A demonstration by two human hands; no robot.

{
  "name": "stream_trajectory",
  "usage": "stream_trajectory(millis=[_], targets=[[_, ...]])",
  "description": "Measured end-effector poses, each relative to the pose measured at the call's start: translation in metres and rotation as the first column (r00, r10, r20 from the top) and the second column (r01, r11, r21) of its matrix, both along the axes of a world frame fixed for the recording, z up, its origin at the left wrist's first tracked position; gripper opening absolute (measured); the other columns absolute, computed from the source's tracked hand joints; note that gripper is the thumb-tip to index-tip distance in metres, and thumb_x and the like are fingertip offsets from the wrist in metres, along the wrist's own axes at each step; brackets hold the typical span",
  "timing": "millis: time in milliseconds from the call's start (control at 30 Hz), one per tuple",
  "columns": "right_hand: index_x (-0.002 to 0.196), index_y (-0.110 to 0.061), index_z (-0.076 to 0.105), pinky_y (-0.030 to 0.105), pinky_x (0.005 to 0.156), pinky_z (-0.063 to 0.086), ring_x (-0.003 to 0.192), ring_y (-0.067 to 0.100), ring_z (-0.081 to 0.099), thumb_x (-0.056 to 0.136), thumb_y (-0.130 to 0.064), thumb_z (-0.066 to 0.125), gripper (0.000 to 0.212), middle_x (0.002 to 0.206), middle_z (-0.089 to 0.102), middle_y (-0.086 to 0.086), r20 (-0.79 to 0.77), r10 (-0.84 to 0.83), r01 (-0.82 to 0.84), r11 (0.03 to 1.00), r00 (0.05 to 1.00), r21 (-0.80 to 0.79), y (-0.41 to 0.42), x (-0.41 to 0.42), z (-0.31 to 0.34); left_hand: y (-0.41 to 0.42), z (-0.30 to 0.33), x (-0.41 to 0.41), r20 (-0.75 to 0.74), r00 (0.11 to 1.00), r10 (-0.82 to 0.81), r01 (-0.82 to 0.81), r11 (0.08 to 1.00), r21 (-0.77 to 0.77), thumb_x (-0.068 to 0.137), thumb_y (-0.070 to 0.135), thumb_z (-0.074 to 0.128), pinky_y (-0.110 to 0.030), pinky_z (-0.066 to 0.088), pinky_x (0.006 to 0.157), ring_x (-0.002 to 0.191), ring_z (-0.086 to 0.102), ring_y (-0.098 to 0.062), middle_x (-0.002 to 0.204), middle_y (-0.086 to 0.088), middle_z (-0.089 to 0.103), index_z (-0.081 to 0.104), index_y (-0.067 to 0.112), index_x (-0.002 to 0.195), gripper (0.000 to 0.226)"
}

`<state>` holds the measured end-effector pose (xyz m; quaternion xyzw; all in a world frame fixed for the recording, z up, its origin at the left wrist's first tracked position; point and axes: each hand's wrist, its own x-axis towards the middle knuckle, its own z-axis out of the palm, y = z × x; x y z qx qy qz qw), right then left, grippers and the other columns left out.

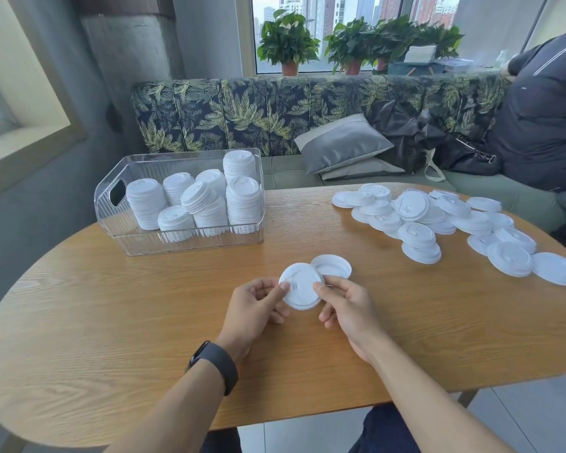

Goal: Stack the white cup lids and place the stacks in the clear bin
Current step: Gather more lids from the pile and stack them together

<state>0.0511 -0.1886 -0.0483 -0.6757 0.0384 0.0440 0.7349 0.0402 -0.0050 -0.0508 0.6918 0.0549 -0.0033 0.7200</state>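
Held between both hands just above the table (111,322), a white lid (301,291) is pinched at its rim: the left hand (257,310) is closed on its nine o'clock edge, the right hand (347,308) on its three o'clock edge, with the lid's top face tilted towards the camera. A second lid (331,268) is seen lying upside down on the table at one o'clock from the held one, its near rim partly hidden behind it; whether the two touch cannot be told. That upturned lid is judged the next piece to be nested, and the right hand is the nearer to it. The loose lids (455,223) are spread at two o'clock, well apart from the hands and on the right hand's side. The clear bin (144,246) is placed at eleven o'clock, nearer the left hand, already packed with lid stacks (209,197), one of them leaning; little free room is left, towards its near front. Nothing is seen lying between the hands and either the bin or the loose lids. Beyond the table, a patterned sofa (242,112) with cushions is visible.
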Motion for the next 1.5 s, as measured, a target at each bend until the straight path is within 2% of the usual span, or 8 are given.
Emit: stream_trajectory(millis=[333,467,567,700,933,1133,1333,1500], targets=[[0.117,-0.013,0.072,0.023,0.045,0.045,0.046,0.011,0.054,0.094,-0.021,0.075,0.025,0.057,0.067,-0.008,0.02,0.045,-0.043,0.996,0.999,-0.075,0.0,-0.001,0.002,0.0,0.002,0.001,0.001,1.0,-0.011,0.011,1.0,0.023,0.101,0.033,0.065,-0.028,0.056,0.057,0.06,0.065,-0.018,0.07,-0.009,0.072,0.071,0.008,0.11,0.028],[0.1,-0.02,0.075,0.028,0.05,0.049,0.047,0.015,0.06,0.094,-0.026,0.074,0.009,0.064,0.07,0.001,0.089,-0.136,0.149,0.975,0.987,-0.167,0.001,0.0,-0.004,0.001,-0.002,0.003,-0.017,0.999,0.05,-0.05,0.999,0.004,0.102,0.032,0.063,-0.029,0.055,0.053,0.055,0.064,-0.021,0.065,-0.013,0.069,0.067,0.001,0.111,0.033],[0.09,-0.026,0.069,0.031,0.072,0.052,0.077,0.012,0.067,0.094,-0.021,0.069,0.006,0.085,0.07,-0.009,0.287,-0.299,0.388,0.858,0.91,-0.336,0.002,0.006,-0.016,0.001,-0.005,0.003,-0.003,0.99,0.142,-0.142,0.99,-0.019,0.103,0.034,0.062,-0.031,0.055,0.053,0.054,0.064,-0.023,0.063,-0.014,0.068,0.064,0.002,0.112,0.033],[0.114,-0.026,0.068,0.028,0.087,0.043,0.112,0.015,0.052,0.089,-0.014,0.068,0.028,0.115,0.053,-0.009,0.343,-0.219,0.393,0.696,0.914,-0.602,0.002,0.019,-0.024,0.0,-0.006,0.002,0.019,0.981,0.195,-0.194,0.98,-0.044,0.104,0.034,0.06,-0.033,0.056,0.054,0.056,0.063,-0.028,0.065,-0.018,0.069,0.061,0.004,0.115,0.032],[0.109,-0.027,0.078,0.038,0.107,0.038,0.129,0.024,0.039,0.088,-0.025,0.073,0.022,0.139,0.056,-0.003,0.362,-0.172,0.398,0.498,0.916,-0.771,0.002,0.033,-0.035,-0.002,-0.003,0.0,0.026,0.975,0.221,-0.219,0.973,-0.067,0.104,0.035,0.061,-0.031,0.057,0.052,0.056,0.066,-0.027,0.067,-0.018,0.071,0.059,0.005,0.112,0.031],[0.102,-0.015,0.074,0.04,0.103,0.04,0.122,0.028,0.051,0.092,-0.017,0.074,0.01,0.126,0.068,-0.001,0.53,-0.24,0.55,0.615,0.813,-0.565,0.004,0.031,-0.036,-0.002,-0.005,0.002,0.019,0.972,0.236,-0.234,0.97,-0.061,0.103,0.035,0.062,-0.032,0.057,0.051,0.054,0.067,-0.027,0.072,-0.025,0.07,0.059,0.004,0.112,0.032],[0.112,-0.025,0.061,0.02,0.077,0.042,0.094,0.007,0.063,0.105,-0.031,0.056,0.011,0.096,0.066,-0.02,0.352,-0.377,0.485,0.821,0.857,-0.302,0.004,0.015,-0.017,-0.002,-0.004,0.001,0.016,0.98,0.2,-0.2,0.979,-0.038,0.104,0.035,0.06,-0.03,0.057,0.052,0.054,0.068,-0.024,0.086,-0.033,0.072,0.058,0.004,0.113,0.032],[0.12,-0.02,0.067,0.011,0.087,0.047,0.101,-0.004,0.065,0.105,-0.03,0.058,0.021,0.104,0.069,-0.017,0.264,-0.364,0.423,0.88,0.893,-0.215,-0.001,0.015,-0.017,-0.003,-0.004,0.001,0.008,0.985,0.172,-0.172,0.985,-0.016,0.105,0.035,0.058,-0.029,0.058,0.053,0.057,0.07,-0.023,0.09,-0.032,0.072,0.059,0.004,0.114,0.032]])
